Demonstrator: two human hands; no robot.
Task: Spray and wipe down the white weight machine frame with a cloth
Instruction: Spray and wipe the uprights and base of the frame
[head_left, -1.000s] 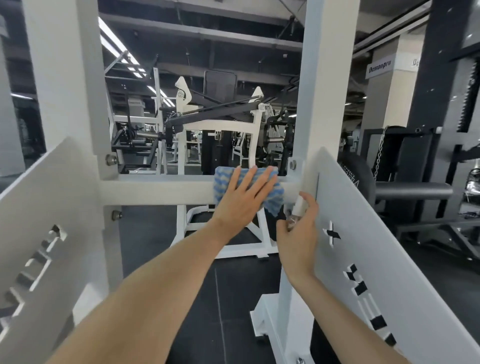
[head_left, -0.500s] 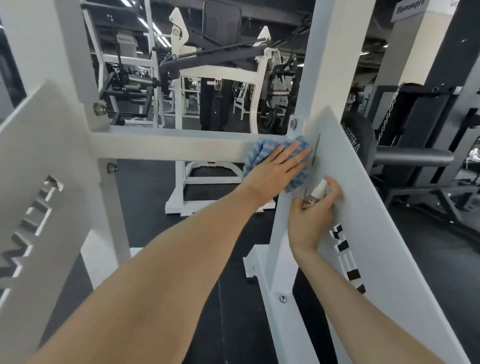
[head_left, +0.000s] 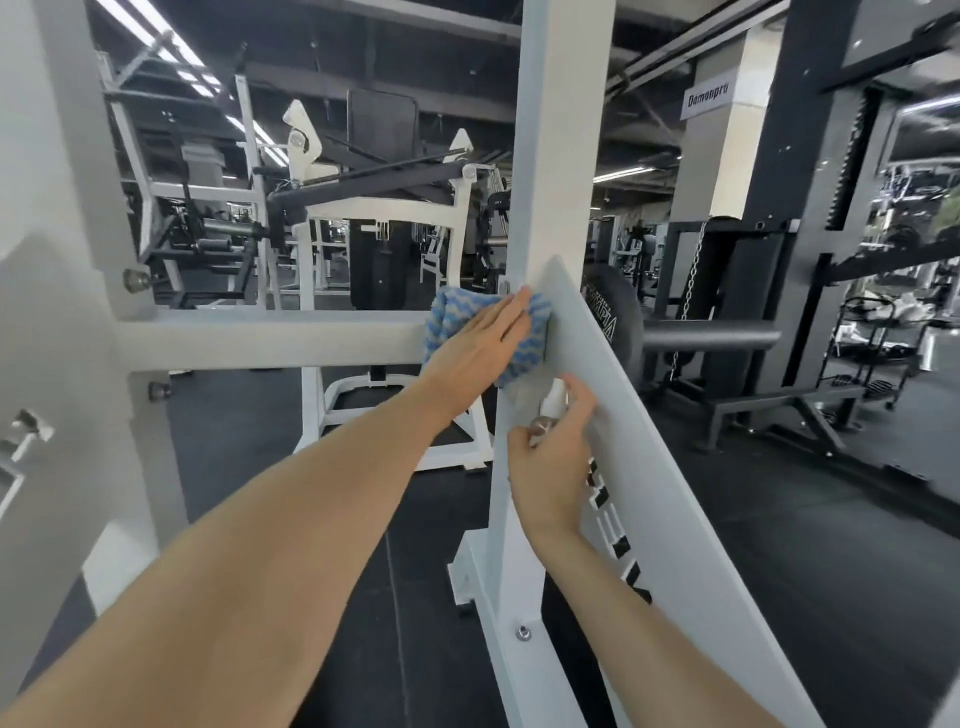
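**Wipe contact observed**

Left hand (head_left: 480, 347) lay flat, fingers straight and together, pressing the blue-and-white cloth (head_left: 441, 323) on the white crossbar (head_left: 270, 338) where it met the upright post (head_left: 563, 156). Right hand (head_left: 558, 467), just below, curled its fingers round a small spray bottle (head_left: 554, 399).

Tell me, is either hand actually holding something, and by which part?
The right hand grips a small spray bottle around its body, nozzle poking out above. The left hand only presses flat on the blue cloth.
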